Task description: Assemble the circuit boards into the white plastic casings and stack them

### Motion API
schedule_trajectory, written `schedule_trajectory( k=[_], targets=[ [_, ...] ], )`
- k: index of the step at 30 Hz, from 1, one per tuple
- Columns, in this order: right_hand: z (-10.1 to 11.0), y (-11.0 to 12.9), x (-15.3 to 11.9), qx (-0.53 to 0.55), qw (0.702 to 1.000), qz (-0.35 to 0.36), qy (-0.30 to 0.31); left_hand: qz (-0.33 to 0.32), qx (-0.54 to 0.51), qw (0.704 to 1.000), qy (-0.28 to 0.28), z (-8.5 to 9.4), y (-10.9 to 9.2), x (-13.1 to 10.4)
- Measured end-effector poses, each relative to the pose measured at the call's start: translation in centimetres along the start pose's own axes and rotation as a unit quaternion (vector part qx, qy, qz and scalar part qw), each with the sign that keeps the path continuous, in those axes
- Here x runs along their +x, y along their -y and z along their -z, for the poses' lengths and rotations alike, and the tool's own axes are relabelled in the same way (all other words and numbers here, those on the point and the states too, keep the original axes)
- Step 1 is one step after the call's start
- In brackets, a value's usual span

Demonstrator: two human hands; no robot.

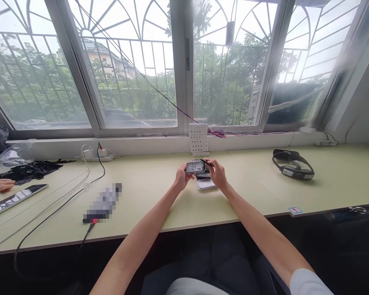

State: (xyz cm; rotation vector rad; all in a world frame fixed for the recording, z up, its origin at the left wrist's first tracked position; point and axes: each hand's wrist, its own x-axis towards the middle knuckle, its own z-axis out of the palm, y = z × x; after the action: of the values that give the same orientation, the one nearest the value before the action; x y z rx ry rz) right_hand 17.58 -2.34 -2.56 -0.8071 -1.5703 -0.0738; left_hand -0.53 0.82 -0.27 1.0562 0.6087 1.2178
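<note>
My left hand is closed around the left end of a small grey rectangular device, held up a little above the table. The device's upper face shows a patterned inner side, perhaps a circuit board; its exact kind is unclear. Pinched in my right hand is a thin black stick-like piece, whose tip meets or overlaps the device's right end. Beneath both hands lies a small white tray or case with dark parts on it, partly hidden by the device and my fingers.
A white perforated block stands behind my hands. On the right lies a black head strap. Leftward are a blurred-out device, cables, a phone, black strips and another person's hand.
</note>
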Motion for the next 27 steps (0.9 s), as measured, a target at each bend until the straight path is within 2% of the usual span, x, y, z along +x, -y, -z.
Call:
schedule_trajectory(
  k=[7,14,17,20,24,26,27],
  targets=[
    [-0.1,0.1,0.0,-0.019,0.999,-0.04,0.016,0.008,-0.004,1.0,-0.002,-0.2,-0.3,-0.3],
    [-0.2,-0.1,0.0,-0.026,0.999,-0.025,0.011,0.011,-0.005,1.0,-0.003,-0.3,-0.3,-0.3],
    [-0.1,0.0,0.0,-0.053,0.998,-0.035,-0.011,0.014,0.005,1.0,-0.003,-0.1,0.0,-0.1],
    [0.0,0.2,0.1,-0.075,0.994,-0.059,-0.058,0.014,0.018,1.0,-0.003,0.0,0.2,0.0],
    [0.4,0.3,0.5,-0.016,0.982,-0.144,-0.123,0.011,0.046,0.999,0.004,0.2,0.2,0.0],
    [0.7,0.2,0.8,0.083,0.959,-0.227,-0.146,0.014,0.054,0.998,0.006,0.2,0.2,-0.1],
    [0.9,0.1,1.0,0.154,0.937,-0.271,-0.156,0.016,0.056,0.998,0.006,0.2,0.2,-0.1]
  ],
)
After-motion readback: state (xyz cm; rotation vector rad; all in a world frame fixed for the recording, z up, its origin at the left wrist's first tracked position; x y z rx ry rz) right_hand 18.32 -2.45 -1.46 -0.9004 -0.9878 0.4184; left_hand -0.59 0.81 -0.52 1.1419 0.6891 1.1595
